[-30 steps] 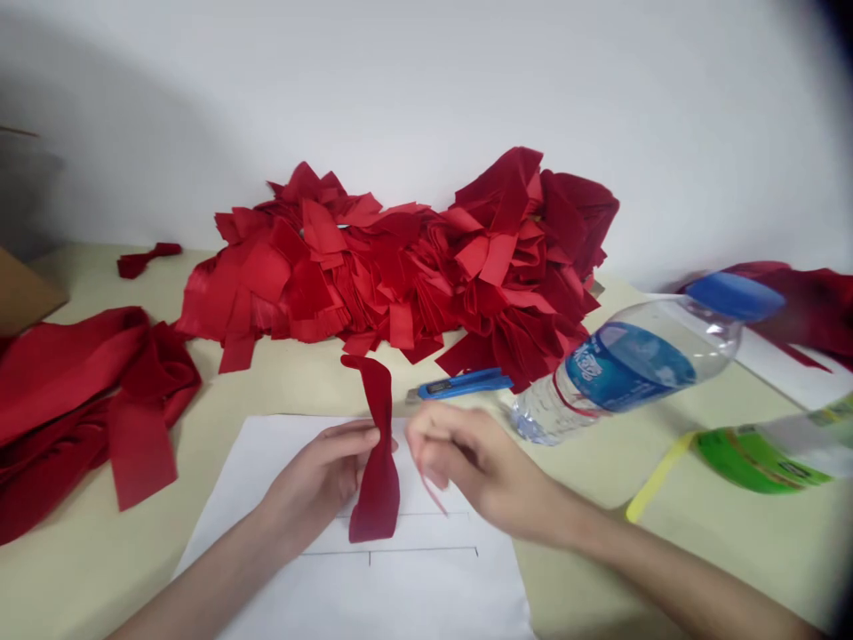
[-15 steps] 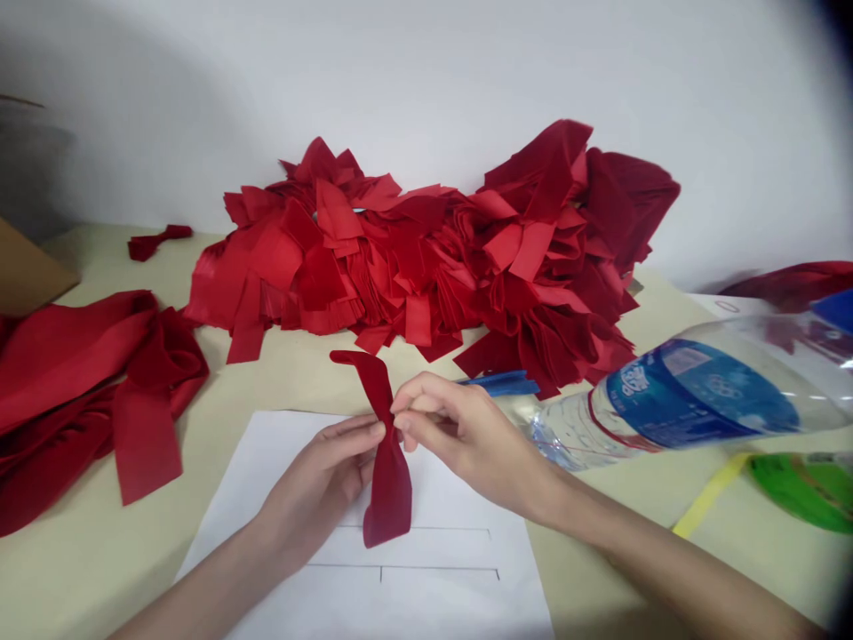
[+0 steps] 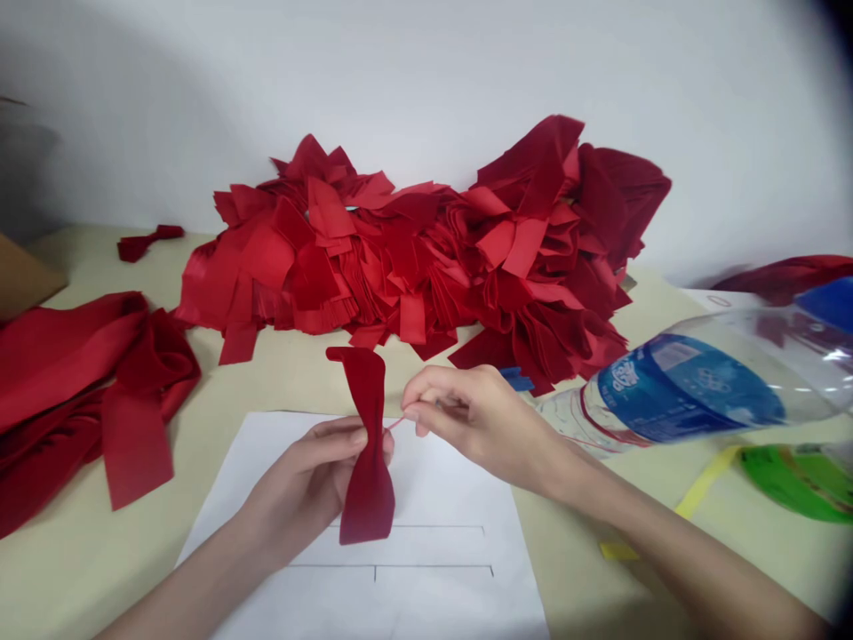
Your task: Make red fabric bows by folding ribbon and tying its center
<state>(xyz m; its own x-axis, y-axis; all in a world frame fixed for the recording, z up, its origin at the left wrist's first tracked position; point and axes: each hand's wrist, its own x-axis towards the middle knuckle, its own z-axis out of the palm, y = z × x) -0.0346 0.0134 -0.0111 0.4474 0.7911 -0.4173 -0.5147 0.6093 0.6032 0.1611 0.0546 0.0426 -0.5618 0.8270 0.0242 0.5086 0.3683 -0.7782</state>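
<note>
The left hand [image 3: 303, 480] is closed around the middle of a red strip [image 3: 369, 498], with the thumb across the front and the fingers curled behind. The pinch gathers the cloth into a narrow waist that flares above and below, like a bow. The grip appears to hold those gathers in place, since the cloth would probably relax if released. The strip stands upright over a paper sheet [image 3: 440, 498], its lower end near ruled black lines [image 3: 426, 566]; whether it touches the paper cannot be told.

The right hand [image 3: 476, 427] is nearly closed, with its thumb and forefinger pinching a thin red thread [image 3: 394, 424] that runs to the strip's waist. The thread looks drawn tight, which would keep it against the gathers. This hand stands just apart from the strip.

The sheet lies on a pale bench [image 3: 80, 569]. Beyond it is a large pile of red strips [image 3: 413, 258], with a loose heap of red cloth [image 3: 86, 391] to the left. A water bottle [image 3: 680, 387] lies on its side to the right, near a green tape roll [image 3: 803, 480].
</note>
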